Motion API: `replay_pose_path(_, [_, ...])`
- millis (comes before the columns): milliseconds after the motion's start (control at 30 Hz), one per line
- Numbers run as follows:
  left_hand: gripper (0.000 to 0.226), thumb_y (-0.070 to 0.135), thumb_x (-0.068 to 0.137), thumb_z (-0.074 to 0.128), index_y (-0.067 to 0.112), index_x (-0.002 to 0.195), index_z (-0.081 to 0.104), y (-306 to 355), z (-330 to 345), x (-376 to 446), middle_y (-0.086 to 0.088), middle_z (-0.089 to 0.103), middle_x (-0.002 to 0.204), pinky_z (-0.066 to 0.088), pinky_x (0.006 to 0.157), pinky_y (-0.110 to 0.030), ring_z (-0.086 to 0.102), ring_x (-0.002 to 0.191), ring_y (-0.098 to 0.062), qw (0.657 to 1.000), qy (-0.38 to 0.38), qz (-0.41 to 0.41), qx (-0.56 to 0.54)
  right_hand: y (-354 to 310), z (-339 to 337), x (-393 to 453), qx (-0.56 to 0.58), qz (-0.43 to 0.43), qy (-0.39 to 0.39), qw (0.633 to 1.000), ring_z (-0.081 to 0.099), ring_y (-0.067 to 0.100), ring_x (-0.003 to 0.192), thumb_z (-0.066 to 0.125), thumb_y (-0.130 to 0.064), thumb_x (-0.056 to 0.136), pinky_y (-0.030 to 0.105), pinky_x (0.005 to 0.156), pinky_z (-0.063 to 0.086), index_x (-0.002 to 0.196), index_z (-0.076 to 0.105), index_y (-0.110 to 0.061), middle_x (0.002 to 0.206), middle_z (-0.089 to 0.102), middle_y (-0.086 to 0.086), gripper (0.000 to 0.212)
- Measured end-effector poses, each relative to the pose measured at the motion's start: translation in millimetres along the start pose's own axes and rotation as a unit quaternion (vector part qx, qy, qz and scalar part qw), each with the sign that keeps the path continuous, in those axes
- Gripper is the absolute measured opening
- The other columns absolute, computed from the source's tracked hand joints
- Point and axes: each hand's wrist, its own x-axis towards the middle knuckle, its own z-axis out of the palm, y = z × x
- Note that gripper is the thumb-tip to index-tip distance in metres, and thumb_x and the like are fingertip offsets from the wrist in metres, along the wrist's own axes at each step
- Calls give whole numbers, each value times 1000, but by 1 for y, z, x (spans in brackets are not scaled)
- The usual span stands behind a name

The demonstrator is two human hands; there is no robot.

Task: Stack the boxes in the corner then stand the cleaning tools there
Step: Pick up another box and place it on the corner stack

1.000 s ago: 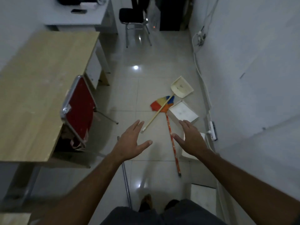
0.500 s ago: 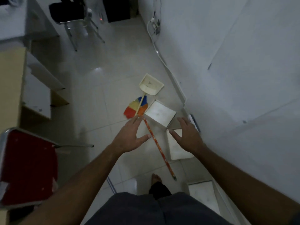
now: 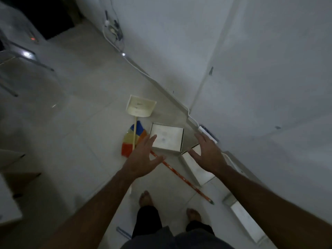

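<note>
Both hands spread, reaching for the first box

The left hand [image 3: 142, 159] and right hand [image 3: 208, 155] hover with fingers straight and parted, holding nothing, either side of the square white box [image 3: 167, 137] on the floor [image 3: 80, 123]. A second box [image 3: 195, 169] lies at its 5 o'clock, a third [image 3: 246, 221] further along the wall. The dustpan [image 3: 141, 106] sits at the first box's 11 o'clock, the broom [image 3: 133, 139] at its 9 o'clock. Best to grip opposite edges squarely, lifting clear of the broom handle [image 3: 181, 177].

3 boxes [image 3: 167, 137], 1 broom [image 3: 133, 141], 1 dustpan [image 3: 141, 106].
</note>
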Motion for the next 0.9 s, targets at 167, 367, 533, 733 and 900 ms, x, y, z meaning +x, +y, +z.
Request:
replay_pose_path(167, [91, 82, 82, 50, 38, 155, 17, -54, 0, 73, 4, 25, 163, 28, 121, -46, 20, 152, -17, 997, -66, 32, 26, -1, 32, 53, 25, 55, 7, 998, 31, 27, 147, 50, -61, 95, 46, 119, 29, 155, 34, -15, 161, 33, 9, 77])
replay_pose_path(367, [80, 80, 83, 52, 29, 142, 38, -125, 30, 160, -1, 46, 143, 44, 107, -50, 44, 134, -23, 994, -101, 8, 28, 25, 75, 114, 56, 102, 0, 993, 30, 27, 147, 51, -56, 98, 43, 117, 28, 156, 30, -17, 162, 31, 7, 73])
replay_pose_path(533, [96, 84, 80, 50, 34, 156, 19, -179, 81, 217, 3, 25, 163, 27, 121, -48, 21, 151, -16, 994, -101, -3, 38, 73, 137, 163, 78, 119, -23, 990, 34, 27, 146, 53, -56, 97, 45, 117, 33, 156, 31, -16, 161, 33, 7, 74])
replay_pose_path(733, [99, 79, 82, 51, 30, 159, 11, -252, 153, 272, 2, 8, 168, 21, 123, -49, 9, 154, -18, 991, -112, -27, 67, 130, 227, 213, 95, 124, -47, 987, 38, 29, 142, 57, -54, 96, 44, 112, 36, 154, 32, -18, 158, 37, 5, 72])
replay_pose_path(900, [98, 73, 83, 58, 28, 159, 14, -315, 209, 319, 3, 5, 168, 17, 123, -43, 6, 154, -16, 990, -108, -24, 84, 179, 308, 263, 105, 103, -65, 987, 37, 28, 143, 57, -62, 93, 44, 114, 35, 155, 29, -26, 161, 34, 0, 77])
